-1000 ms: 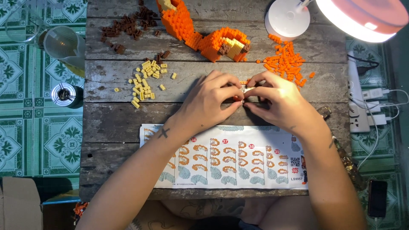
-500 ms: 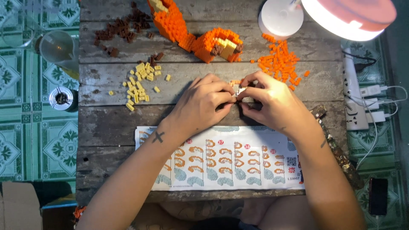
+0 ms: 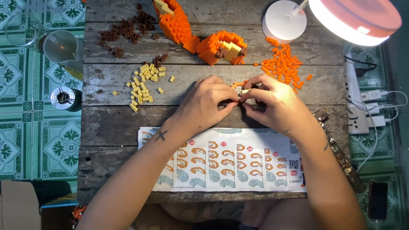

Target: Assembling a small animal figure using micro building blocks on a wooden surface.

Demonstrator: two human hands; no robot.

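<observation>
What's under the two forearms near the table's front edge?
The instruction sheet lies flat on the wooden table; both forearms cross its upper corners. Rows of orange step drawings show; the printing beneath the arms is covered.

Two hands, the left hand [image 3: 204,104] and the right hand [image 3: 277,106], meet over one wooden worktop [image 3: 119,127]. Three loose heaps of small bricks lie on it: one brown heap [image 3: 125,32], one yellow heap [image 3: 144,83], one orange heap [image 3: 282,64]. One orange brick model [image 3: 194,36], one instruction sheet [image 3: 226,164] and one round lamp [image 3: 353,19] are there. Beside the worktop stand one clear glass [image 3: 59,46] and one small metal tin [image 3: 64,98]
</observation>
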